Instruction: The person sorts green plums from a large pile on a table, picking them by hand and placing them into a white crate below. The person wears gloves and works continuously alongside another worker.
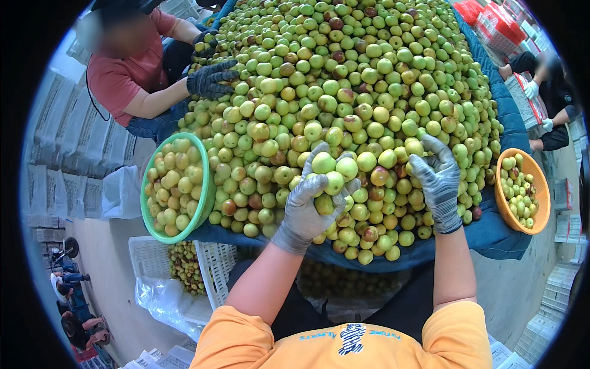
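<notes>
A large heap of green jujubes (332, 87), some with reddish-brown patches, lies before me on a blue quilted cloth (502, 101). My left hand (306, 212), in a grey knit glove, cups several jujubes (333, 182) palm up above the heap's near edge. On the right, my right hand (438, 184) wears a matching glove. Its thumb and forefinger are apart and curved, close to a yellow-green jujube (414, 147) at the fingertips; I see nothing gripped in it.
A green basket (206, 184) of jujubes stands left, an orange basket (544, 203) right. Below left is a white plastic crate (219, 263) holding browner jujubes. A co-worker's gloved hand (212, 79) touches the heap. Another person (553, 97) holds a box at far right.
</notes>
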Demonstrator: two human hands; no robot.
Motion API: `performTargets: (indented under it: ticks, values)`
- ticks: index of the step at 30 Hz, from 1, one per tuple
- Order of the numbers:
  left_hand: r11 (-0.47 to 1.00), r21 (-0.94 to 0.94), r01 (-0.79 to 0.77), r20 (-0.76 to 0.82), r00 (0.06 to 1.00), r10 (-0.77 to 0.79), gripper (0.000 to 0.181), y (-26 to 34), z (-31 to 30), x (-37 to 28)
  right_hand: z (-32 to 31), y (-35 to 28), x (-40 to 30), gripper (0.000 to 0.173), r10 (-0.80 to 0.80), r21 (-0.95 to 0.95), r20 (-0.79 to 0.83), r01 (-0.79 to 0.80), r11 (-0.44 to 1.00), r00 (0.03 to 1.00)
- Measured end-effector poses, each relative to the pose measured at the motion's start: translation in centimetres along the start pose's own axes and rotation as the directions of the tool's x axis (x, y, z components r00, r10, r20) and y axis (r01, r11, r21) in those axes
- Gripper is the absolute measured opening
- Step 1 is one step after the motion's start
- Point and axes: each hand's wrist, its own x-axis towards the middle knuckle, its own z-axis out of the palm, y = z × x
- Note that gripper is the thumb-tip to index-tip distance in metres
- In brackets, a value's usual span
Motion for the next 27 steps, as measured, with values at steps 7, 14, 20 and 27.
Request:
performTargets:
  ticks: [7, 14, 20, 27]
  values:
    - [0.999, -0.03, 0.017, 0.001, 1.0, -0.017, 0.057, -0.4, 0.1, 0.3, -2.7, 0.8, 1.3, 0.008, 0.216, 0.832, 0.165, -0.254, 0.493, 0.962]
    - [0.993, 0.118, -0.019, -0.053, 0.998, 0.025, 0.055, -1.4, 0.4, -0.7, -2.6, 0.2, 0.4, 0.009, 0.011, 0.814, 0.289, -0.252, 0.523, 0.957]
    - [0.999, -0.031, 0.009, 0.054, 0.999, -0.007, 0.058, -1.5, 1.7, -3.1, -3.3, -1.0, -2.1, 0.004, 0.101, 0.779, 0.305, -0.309, 0.546, 0.947]
    - [0.994, -0.104, 0.031, 0.143, 0.99, -0.016, 0.056, -2.0, 1.6, -8.6, -0.9, -3.1, -8.9, 0.015, 0.293, 0.743, 0.337, -0.444, 0.5, 0.895]
